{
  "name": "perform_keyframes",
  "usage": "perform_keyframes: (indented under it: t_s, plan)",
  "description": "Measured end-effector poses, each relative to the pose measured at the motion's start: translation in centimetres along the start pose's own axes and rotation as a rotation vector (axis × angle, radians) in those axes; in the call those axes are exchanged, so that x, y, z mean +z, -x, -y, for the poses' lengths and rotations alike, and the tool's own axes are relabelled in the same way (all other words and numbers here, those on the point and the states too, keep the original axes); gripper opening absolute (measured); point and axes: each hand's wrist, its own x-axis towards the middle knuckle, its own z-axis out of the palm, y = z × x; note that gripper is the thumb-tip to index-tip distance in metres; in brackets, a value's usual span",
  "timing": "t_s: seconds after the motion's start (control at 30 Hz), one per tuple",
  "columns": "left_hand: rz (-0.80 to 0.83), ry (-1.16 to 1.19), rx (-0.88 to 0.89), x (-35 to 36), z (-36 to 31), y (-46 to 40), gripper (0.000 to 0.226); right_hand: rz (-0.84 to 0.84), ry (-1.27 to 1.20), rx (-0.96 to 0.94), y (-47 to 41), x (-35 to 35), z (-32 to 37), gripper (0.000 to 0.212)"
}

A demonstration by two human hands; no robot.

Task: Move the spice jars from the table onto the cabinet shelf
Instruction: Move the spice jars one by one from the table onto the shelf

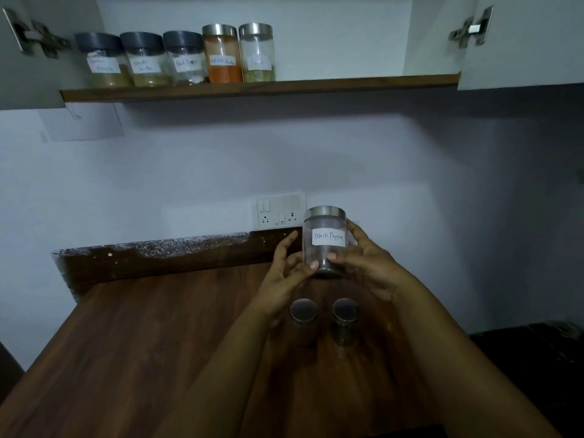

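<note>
Gripping the upright Black Pepper jar (325, 241) between left hand (289, 267) and right hand (366, 260), fingers wrapped; two jars (304, 320) stand just below them.

Left hand (289, 267) and right hand (363, 260) raised, apparently cupped inward.

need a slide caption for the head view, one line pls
Both hands, left hand and right hand, lift a clear steel-lidded "Black Pepper" jar toward five jars on the wooden cabinet shelf.

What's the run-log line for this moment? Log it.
phase: lifting | held: Black Pepper jar | grip: left hand, right hand | shelf: five jars | table: two jars
</note>
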Motion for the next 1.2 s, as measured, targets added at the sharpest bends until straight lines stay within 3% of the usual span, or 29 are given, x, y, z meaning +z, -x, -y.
perform_keyframes:
  t_s: [0.3, 0.57, 0.8, 1.03, 1.1, 1.2]
  plan:
    - [-0.014, -0.237, 0.222, -0.5, -8.9, -4.0, 0.073, -0.013, 0.101, -0.235, -2.8, 1.6, 8.3, 0.110]
    - [-0.105, -0.308, 0.549, -2.1, -16.1, -10.2, 0.067, 0.037, 0.309, -0.460, -8.5, 2.9, 17.7, 0.105]
    - [-0.050, -0.335, 0.624, -4.8, -22.6, -17.6, 0.070, -0.066, 0.330, -0.551, -15.0, 4.3, 23.5, 0.107]
    - [-0.092, -0.298, 0.619, -5.8, -24.0, -23.5, 0.071, -0.164, 0.444, -0.566, -20.4, 3.5, 26.4, 0.099]
    - [-0.104, -0.406, 0.641, -6.1, -24.2, -24.9, 0.069, -0.180, 0.470, -0.537, -21.8, 2.7, 27.1, 0.102]
    - [-0.338, -0.901, 0.780, -7.0, -23.8, -27.2, 0.065, -0.256, 0.591, -0.488, -24.0, 1.4, 27.9, 0.108]
